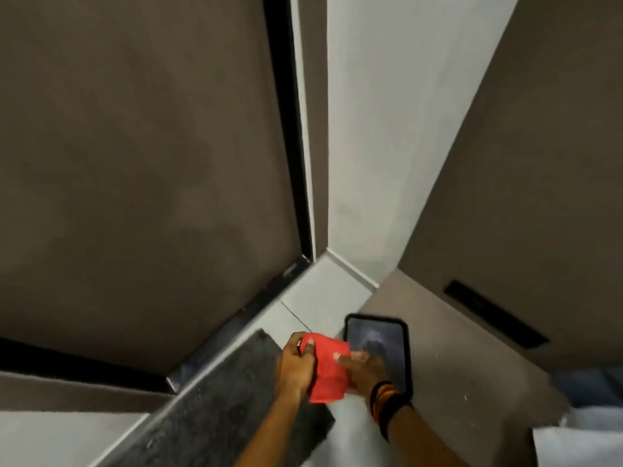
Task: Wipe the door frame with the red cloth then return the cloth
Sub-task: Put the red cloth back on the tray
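A red cloth point(328, 369) is held between both hands low in the view, above the floor. My left hand point(295, 369) grips its left edge; my right hand point(365, 370) grips its right side, with bands on the wrist. The dark door frame point(286, 129) runs as a black strip up the brown door point(135, 163), well above and left of the hands. A dark tray point(406, 352) lies on the floor just behind my right hand.
A dark grey mat point(219, 399) lies on the pale floor under my left arm. A white wall point(387, 129) meets a brown panel point(522, 197) on the right, which has a black slot point(494, 313). White and blue things point(586, 416) sit at the lower right.
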